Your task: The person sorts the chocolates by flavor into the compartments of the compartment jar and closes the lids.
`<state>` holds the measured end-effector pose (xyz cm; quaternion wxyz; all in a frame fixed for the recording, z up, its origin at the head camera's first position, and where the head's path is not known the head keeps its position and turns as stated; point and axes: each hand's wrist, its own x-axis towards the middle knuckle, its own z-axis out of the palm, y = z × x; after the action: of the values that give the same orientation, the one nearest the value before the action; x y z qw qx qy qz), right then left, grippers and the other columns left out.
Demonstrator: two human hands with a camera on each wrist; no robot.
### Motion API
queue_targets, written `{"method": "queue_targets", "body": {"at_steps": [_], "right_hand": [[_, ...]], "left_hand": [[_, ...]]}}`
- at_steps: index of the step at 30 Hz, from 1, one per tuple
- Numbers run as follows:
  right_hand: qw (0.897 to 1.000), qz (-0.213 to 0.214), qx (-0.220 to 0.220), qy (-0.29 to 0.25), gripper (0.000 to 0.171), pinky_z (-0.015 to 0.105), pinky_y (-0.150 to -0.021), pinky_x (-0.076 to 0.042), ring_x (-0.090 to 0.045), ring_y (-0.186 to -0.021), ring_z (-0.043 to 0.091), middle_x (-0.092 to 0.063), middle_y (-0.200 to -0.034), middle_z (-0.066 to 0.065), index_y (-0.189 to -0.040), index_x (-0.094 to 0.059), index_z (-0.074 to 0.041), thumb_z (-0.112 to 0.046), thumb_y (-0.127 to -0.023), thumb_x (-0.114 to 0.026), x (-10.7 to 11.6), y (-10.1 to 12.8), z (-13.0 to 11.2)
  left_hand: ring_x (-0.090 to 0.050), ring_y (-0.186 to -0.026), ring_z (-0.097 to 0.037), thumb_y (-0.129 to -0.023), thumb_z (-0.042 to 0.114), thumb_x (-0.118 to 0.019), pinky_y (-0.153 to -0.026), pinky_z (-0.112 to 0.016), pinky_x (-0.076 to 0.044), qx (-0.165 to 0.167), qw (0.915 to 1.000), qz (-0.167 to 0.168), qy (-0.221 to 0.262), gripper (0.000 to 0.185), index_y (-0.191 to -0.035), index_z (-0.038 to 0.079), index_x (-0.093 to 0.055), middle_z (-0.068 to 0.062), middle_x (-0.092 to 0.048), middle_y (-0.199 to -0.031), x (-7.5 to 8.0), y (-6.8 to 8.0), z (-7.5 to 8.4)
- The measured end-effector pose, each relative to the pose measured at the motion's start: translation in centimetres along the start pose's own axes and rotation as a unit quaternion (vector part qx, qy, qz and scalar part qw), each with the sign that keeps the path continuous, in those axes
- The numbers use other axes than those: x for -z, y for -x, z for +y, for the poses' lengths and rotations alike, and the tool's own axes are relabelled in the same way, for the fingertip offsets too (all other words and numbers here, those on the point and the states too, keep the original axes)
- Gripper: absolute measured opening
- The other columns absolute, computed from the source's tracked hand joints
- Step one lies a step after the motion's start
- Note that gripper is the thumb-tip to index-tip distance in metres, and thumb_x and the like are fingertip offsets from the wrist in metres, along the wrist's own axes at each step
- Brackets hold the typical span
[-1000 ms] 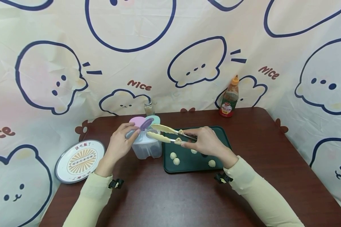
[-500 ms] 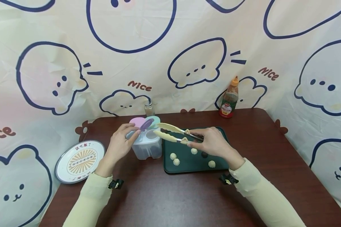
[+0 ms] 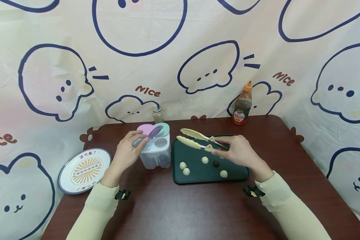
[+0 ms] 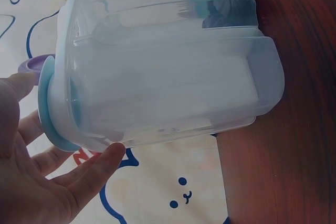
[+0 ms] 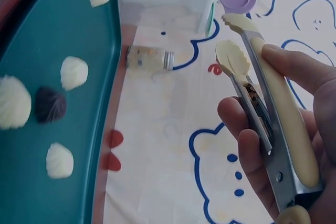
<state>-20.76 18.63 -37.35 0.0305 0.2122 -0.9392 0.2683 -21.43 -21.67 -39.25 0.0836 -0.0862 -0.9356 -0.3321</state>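
My left hand [image 3: 126,151] pinches a purple flip lid [image 3: 155,132], tilted up on a clear plastic box [image 3: 156,159]. Pink, mint and light-blue lids also top this box, and the uncovered round opening [image 3: 160,142] faces up. In the left wrist view a dark ridged piece [image 4: 228,10] shows inside through the wall. My right hand [image 3: 241,151] grips tongs [image 3: 189,142] with cream scalloped tips, spread apart with nothing between them. They hang over a dark green tray [image 3: 198,177] carrying several small white bun-shaped pieces [image 3: 205,160] and one dark piece [image 3: 216,163].
A white printed plate [image 3: 87,166] lies at the table's left edge. Behind the box stands a small glass shaker [image 3: 157,116]. A sauce bottle [image 3: 242,108] with an orange cap is at the back right, by the patterned cloth backdrop.
My right hand has drawn the tongs rightward, away from the box's opening and over the tray. My left hand keeps the purple lid raised in the same place.
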Motion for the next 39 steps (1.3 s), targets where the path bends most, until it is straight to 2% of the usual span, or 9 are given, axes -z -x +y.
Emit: {"method": "queue_targets", "body": {"at_steps": [5,13,18,24,28,30,35,39], "right_hand": [[1.000,0.001,-0.002,0.010,0.052,0.027,-0.055,-0.037,-0.051,-0.066,0.012,-0.071,-0.074,-0.006,-0.128,-0.069,-0.017,-0.042,-0.083,-0.079,0.8,0.8,1.4],[1.000,0.001,0.002,0.026,0.050,0.025,-0.055,-0.039,-0.054,-0.070,0.011,-0.076,-0.085,-0.004,-0.124,-0.072,-0.016,-0.044,-0.083,-0.079,1.6,2.3,4.0],[0.999,-0.002,-0.004,0.036,0.049,0.025,-0.051,-0.034,-0.050,-0.063,0.010,-0.073,-0.078,-0.010,-0.122,-0.072,-0.016,-0.043,-0.083,-0.080,2.0,3.5,5.3],[0.999,-0.012,-0.020,0.043,0.050,0.024,-0.051,-0.034,-0.050,-0.065,0.009,-0.073,-0.080,-0.011,-0.122,-0.073,-0.017,-0.046,-0.082,-0.079,2.3,4.6,6.7],[0.998,-0.021,-0.027,0.043,0.051,0.024,-0.050,-0.033,-0.049,-0.064,0.009,-0.070,-0.075,-0.013,-0.122,-0.073,-0.019,-0.049,-0.081,-0.079,2.3,5.2,7.6],[0.998,-0.027,-0.033,0.040,0.051,0.023,-0.050,-0.034,-0.049,-0.064,0.009,-0.071,-0.077,-0.012,-0.121,-0.073,-0.019,-0.050,-0.081,-0.079,2.2,5.4,7.9],[0.998,-0.044,-0.045,0.029,0.050,0.023,-0.051,-0.037,-0.053,-0.068,0.009,-0.077,-0.095,-0.004,-0.121,-0.074,-0.020,-0.048,-0.080,-0.081,2.0,5.8,8.6],[0.996,-0.061,-0.050,0.029,0.048,0.024,-0.052,-0.036,-0.053,-0.068,0.009,-0.074,-0.089,-0.007,-0.121,-0.073,-0.020,-0.046,-0.081,-0.081,1.9,5.9,9.1]], "left_hand": [[-0.045,-0.138,-0.037,-0.099,0.057,-0.049,-0.111,-0.064,-0.038,-0.001,1.0000,0.000,-0.001,0.055,-0.128,0.013,-0.065,-0.011,-0.050,-0.148,-0.1,0.0,-0.1],[-0.045,-0.138,-0.037,-0.099,0.056,-0.050,-0.111,-0.064,-0.038,-0.007,1.0000,0.005,0.000,0.054,-0.128,0.013,-0.065,-0.011,-0.050,-0.147,0.0,0.0,-0.1],[-0.045,-0.138,-0.037,-0.099,0.057,-0.049,-0.111,-0.064,-0.038,-0.006,1.0000,0.005,-0.001,0.054,-0.128,0.014,-0.065,-0.011,-0.050,-0.148,-0.1,-0.1,-0.2],[-0.045,-0.138,-0.036,-0.099,0.056,-0.050,-0.111,-0.063,-0.039,-0.009,0.9999,0.006,-0.002,0.053,-0.127,0.013,-0.066,-0.011,-0.051,-0.147,0.0,0.0,-0.1],[-0.045,-0.139,-0.036,-0.099,0.056,-0.050,-0.111,-0.064,-0.038,-0.009,0.9999,0.005,-0.002,0.054,-0.128,0.013,-0.065,-0.011,-0.051,-0.147,0.0,0.0,-0.1],[-0.045,-0.139,-0.036,-0.099,0.056,-0.049,-0.111,-0.064,-0.038,-0.009,0.9999,0.005,-0.002,0.054,-0.128,0.013,-0.065,-0.011,-0.051,-0.147,0.0,0.0,-0.1],[-0.045,-0.138,-0.037,-0.099,0.056,-0.049,-0.111,-0.064,-0.038,-0.009,0.9999,0.006,-0.003,0.054,-0.128,0.013,-0.065,-0.011,-0.051,-0.147,-0.1,0.0,-0.2],[-0.046,-0.138,-0.037,-0.099,0.056,-0.050,-0.111,-0.064,-0.038,-0.011,0.9998,0.011,-0.008,0.054,-0.127,0.012,-0.066,-0.012,-0.052,-0.146,-0.1,0.0,-0.2]]}}
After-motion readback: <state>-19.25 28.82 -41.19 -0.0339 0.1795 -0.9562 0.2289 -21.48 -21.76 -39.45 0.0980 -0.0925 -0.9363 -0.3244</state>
